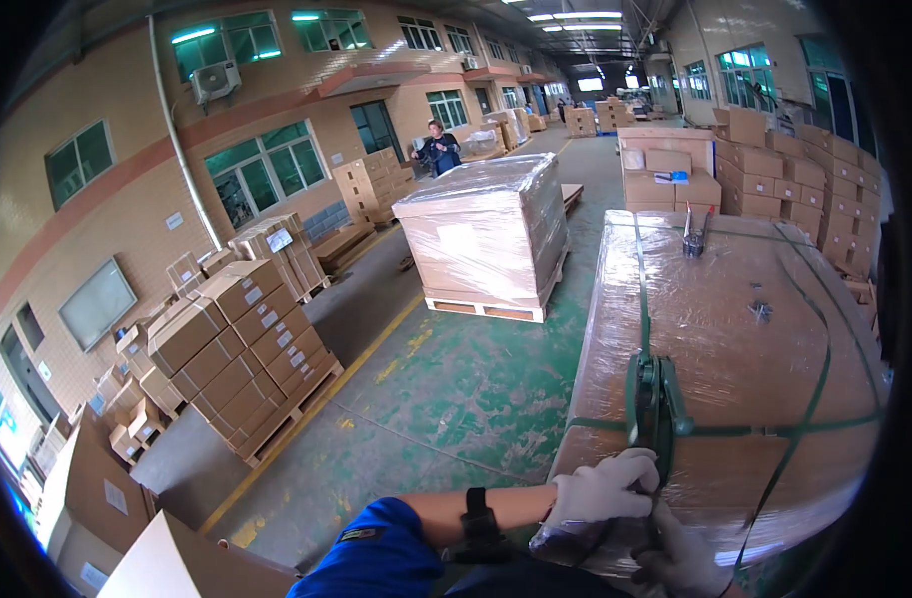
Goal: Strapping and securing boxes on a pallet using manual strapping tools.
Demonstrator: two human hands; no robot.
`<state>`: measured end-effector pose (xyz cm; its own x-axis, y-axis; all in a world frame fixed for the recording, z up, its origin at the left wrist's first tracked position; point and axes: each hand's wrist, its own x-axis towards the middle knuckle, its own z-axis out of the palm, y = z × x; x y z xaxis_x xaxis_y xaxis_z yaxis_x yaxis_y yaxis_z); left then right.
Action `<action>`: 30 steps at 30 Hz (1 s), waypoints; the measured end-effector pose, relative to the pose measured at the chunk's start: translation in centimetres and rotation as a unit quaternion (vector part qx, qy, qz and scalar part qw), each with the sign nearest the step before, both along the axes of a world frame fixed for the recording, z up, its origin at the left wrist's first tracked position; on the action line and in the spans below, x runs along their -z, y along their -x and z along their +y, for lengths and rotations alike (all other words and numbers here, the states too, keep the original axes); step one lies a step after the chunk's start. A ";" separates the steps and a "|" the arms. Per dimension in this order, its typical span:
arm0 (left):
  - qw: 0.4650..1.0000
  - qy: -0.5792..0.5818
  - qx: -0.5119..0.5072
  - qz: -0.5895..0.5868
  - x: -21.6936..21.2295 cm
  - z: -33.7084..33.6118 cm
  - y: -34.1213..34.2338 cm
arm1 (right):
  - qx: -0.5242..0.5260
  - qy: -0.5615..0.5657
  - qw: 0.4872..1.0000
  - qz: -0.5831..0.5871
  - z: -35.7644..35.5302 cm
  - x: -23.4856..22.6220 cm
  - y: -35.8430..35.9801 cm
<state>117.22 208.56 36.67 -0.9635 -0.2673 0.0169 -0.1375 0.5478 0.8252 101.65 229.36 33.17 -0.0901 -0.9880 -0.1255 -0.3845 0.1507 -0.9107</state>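
A green hand strapping tensioner [655, 404] lies on top of a film-wrapped carton load [725, 349], where two green straps [720, 432] cross. My left hand [608, 486], in a white glove, curls its fingers round the tensioner's near end. Just below, by the load's near edge, my gloved right hand [683, 558] has bent fingers close to the left hand; what they grip is hidden. A loose green strap [797, 439] hangs down toward the right hand. Farther along the top sit a metal hand tool with red-tipped handles [692, 237] and a small pile of metal pieces [762, 311].
Another wrapped load on a wooden pallet [484, 239] stands ahead across the green floor [456, 399]. Stacked cartons [242, 349] line the left, more cartons [795, 179] the right. A person [439, 149] stands farther back. Open cartons [167, 558] are at near left.
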 end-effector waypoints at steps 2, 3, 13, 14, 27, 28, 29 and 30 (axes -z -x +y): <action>0.991 -0.038 -0.038 -0.122 -3.7 0.1 1.2 | -0.082 -0.014 0.966 0.246 -0.5 -3.2 1.7; 0.991 -0.037 -0.047 -0.119 -4.0 -0.1 1.2 | -0.158 -0.026 0.865 0.476 -1.2 -5.4 2.4; 0.900 -0.427 -0.058 0.073 3.2 0.1 2.5 | -0.181 -0.051 0.750 0.635 -4.7 -9.4 5.4; 0.900 -0.427 -0.062 0.063 2.6 0.3 2.4 | -0.160 -0.099 0.729 0.659 -5.0 -10.2 6.7; 0.949 -0.312 0.023 -0.040 1.3 -3.0 -1.3 | 0.015 0.228 0.788 0.572 -2.9 -6.5 12.6; 0.989 -0.145 0.035 -0.004 1.9 -3.8 -1.9 | -0.005 0.243 0.777 0.581 -2.6 -7.8 11.8; 0.989 -0.147 0.032 -0.001 2.3 -3.9 -2.6 | -0.025 0.260 0.764 0.590 -2.3 -8.8 11.5; 0.993 -0.117 0.035 0.004 2.7 -3.9 -3.2 | -0.020 0.259 0.760 0.595 -0.9 -8.9 11.1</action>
<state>120.42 204.65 33.93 -0.9800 -0.1969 -0.0291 -0.0979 0.3494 0.9319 90.52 228.48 42.06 0.1965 -0.8824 0.4275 -0.9777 -0.1435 0.1531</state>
